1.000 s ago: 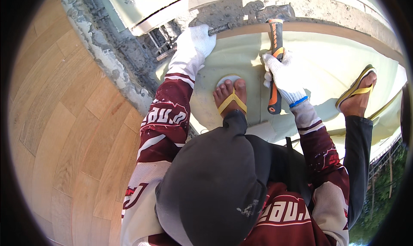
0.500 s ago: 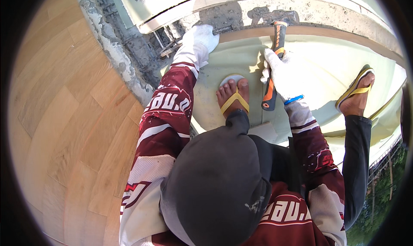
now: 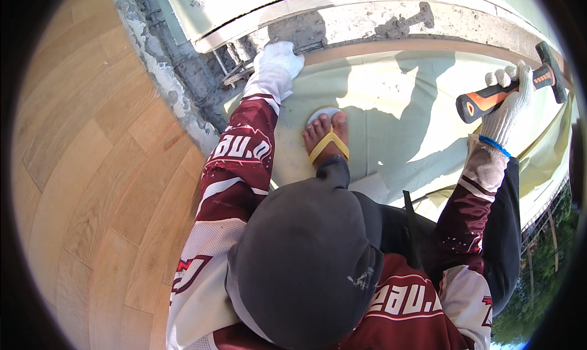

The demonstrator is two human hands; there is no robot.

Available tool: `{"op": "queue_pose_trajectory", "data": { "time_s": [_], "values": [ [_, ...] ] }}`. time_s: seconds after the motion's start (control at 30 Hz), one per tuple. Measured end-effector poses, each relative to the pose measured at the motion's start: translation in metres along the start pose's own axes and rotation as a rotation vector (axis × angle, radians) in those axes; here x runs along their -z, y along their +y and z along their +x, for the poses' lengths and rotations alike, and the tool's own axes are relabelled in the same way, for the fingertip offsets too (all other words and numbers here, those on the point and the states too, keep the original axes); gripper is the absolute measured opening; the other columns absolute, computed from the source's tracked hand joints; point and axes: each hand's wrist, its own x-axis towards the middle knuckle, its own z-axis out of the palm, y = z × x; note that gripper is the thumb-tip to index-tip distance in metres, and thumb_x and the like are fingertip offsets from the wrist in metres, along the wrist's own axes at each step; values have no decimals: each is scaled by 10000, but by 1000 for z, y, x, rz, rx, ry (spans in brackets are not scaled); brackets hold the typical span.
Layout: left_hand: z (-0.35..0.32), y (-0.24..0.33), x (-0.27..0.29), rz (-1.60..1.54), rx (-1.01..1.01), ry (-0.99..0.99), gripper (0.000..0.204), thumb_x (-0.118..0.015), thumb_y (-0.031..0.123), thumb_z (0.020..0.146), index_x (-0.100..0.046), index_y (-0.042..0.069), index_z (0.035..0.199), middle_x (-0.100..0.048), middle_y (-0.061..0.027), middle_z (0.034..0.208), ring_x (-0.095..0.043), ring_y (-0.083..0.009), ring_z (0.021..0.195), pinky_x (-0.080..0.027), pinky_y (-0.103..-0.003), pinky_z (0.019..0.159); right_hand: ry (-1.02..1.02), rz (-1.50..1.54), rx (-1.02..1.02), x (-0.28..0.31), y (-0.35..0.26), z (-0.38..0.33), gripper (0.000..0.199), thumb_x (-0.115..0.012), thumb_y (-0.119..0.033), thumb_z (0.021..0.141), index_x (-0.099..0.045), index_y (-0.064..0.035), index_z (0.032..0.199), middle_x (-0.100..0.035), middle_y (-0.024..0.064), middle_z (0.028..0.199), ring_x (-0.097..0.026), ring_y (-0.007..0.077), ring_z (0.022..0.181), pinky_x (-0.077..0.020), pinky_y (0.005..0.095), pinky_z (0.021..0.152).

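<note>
My left hand [image 3: 279,60], in a white knit glove, is closed on a thin grey metal rod [image 3: 310,47] at the broken concrete edge. The rod's ends show on both sides of the fist; the grip itself is hidden. Off to the right, my right hand [image 3: 510,99], also gloved, holds a hammer [image 3: 487,101] by its black and orange handle. The dark hammer head [image 3: 552,72] points up and right, raised away from the left hand. A blue band sits at the right wrist.
Wood-look plank flooring [image 3: 92,185] lies on the left, bordered by rough broken concrete [image 3: 159,74]. A concrete ledge [image 3: 367,22] curves along the far side. Pale green sheeting [image 3: 379,105] lies under my sandalled foot [image 3: 326,139]. Greenery [image 3: 544,276] shows beyond the right edge.
My right hand has swung the hammer to the right and tilted it, away from the ledge. The arm now covers my other foot. My left hand stays at nearly the same place.
</note>
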Motion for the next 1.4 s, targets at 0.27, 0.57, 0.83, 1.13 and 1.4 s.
{"op": "queue_pose_trajectory", "data": {
  "time_s": [0.27, 0.57, 0.83, 1.13, 1.4],
  "values": [
    [-2, -3, -4, 5, 44, -8, 514, -666, 471, 887, -732, 140, 1275, -717, -156, 1305, -667, -347, 1238, -521, -453, 1057, -843, -412, -910, -43, 100, -148, 190, -662, -204, 1024, -558, -67, 942, -572, 20, 700, -572, 137, 518, -494, 294, 456],
    [-1, -10, -7, -15, 50, 50, 484, -693, 490, 875, -746, 138, 1202, -732, -147, 1266, -683, -350, 1203, -540, -458, 1017, -372, -55, -378, 21, 43, -39, 139, -701, -182, 1008, -616, -76, 1036, -586, 9, 762, -554, 111, 571, -469, 279, 478],
    [-5, -12, -6, -45, 56, 62, 478, -706, 462, 872, -751, 139, 1221, -732, -158, 1261, -688, -361, 1189, -540, -449, 1027, 29, 76, -330, -47, 33, -79, 296, -547, -305, 1072, -523, -86, 876, -532, 14, 694, -575, 150, 642, -551, 338, 728],
    [0, -19, -13, -34, 0, 77, 449, -730, 432, 835, -770, 90, 1124, -746, -194, 1197, -704, -368, 1153, -544, -453, 1013, -548, 27, -606, -3, 89, -96, 142, -694, -175, 1007, -636, -56, 1059, -608, 24, 741, -563, 118, 533, -482, 273, 456],
    [-15, -42, -12, -270, -94, 90, 540, -755, 439, 817, -729, 90, 1228, -738, -190, 1230, -692, -352, 1180, -530, -415, 1037, 195, 34, -84, -29, -8, -32, 197, -534, -153, 1052, -464, -118, 871, -507, 6, 711, -545, 150, 631, -532, 361, 672]
  ]
}}
